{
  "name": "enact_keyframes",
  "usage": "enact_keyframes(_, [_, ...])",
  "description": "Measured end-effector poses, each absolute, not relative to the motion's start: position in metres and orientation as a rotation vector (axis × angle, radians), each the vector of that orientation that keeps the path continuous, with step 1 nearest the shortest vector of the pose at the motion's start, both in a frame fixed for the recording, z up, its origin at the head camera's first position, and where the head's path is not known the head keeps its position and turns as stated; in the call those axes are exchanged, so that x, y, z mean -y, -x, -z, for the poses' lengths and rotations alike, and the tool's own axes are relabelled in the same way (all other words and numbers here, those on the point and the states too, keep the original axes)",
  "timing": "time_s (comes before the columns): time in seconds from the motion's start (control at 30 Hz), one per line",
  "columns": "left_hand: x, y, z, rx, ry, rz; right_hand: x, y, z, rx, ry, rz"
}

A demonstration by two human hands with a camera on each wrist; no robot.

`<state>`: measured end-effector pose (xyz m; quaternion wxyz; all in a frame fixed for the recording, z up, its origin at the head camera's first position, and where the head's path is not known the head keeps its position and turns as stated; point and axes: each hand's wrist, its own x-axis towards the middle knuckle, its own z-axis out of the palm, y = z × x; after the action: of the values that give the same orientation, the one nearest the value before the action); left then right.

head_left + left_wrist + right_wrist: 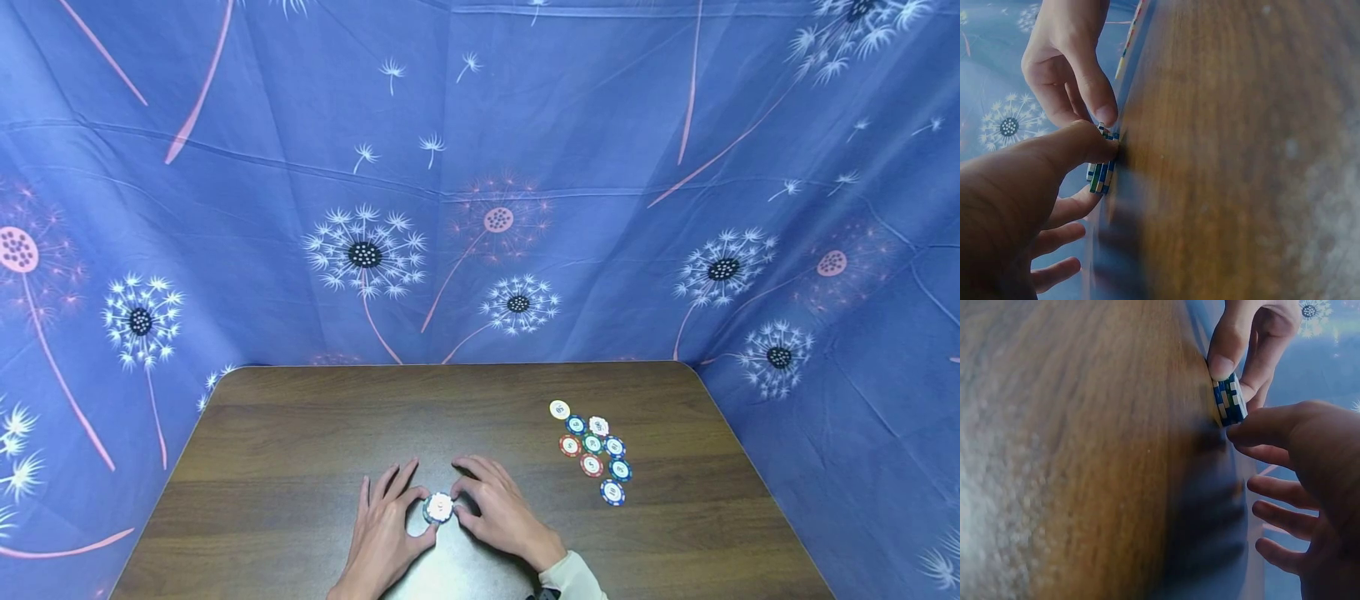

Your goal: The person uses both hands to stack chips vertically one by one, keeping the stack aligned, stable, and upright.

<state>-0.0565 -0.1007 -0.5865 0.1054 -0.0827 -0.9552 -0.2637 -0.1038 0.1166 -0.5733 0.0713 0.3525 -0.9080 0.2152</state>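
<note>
A short stack of poker chips [438, 507] stands on the table with a white chip on top. In the wrist views its side shows blue, green and white edges. My left hand [386, 533] grips the stack from the left, its thumb [1094, 140] and index finger at the edge and the other fingers spread. From the right, my right hand [498, 510] pinches at the stack's edge, thumb [1266, 427] and index fingertips against it. The remaining fingers of my right hand are extended, off the chips.
Several loose poker chips [592, 465], red, blue, green, white and yellowish, lie flat in a cluster on the right of the wooden table [300, 433]. A blue dandelion-patterned cloth [450, 125] hangs behind the table and along its sides.
</note>
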Motion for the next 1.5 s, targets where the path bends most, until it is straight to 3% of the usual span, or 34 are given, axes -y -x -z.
enact_keyframes(0.97, [0.100,0.056,0.586,2.800,0.242,0.757,-0.114,0.102,0.576,2.664,-1.078,-0.650])
enact_keyframes(1.5, [0.099,0.054,0.589,2.720,0.266,0.767,-0.145,0.087,0.571,2.607,-0.964,-0.733])
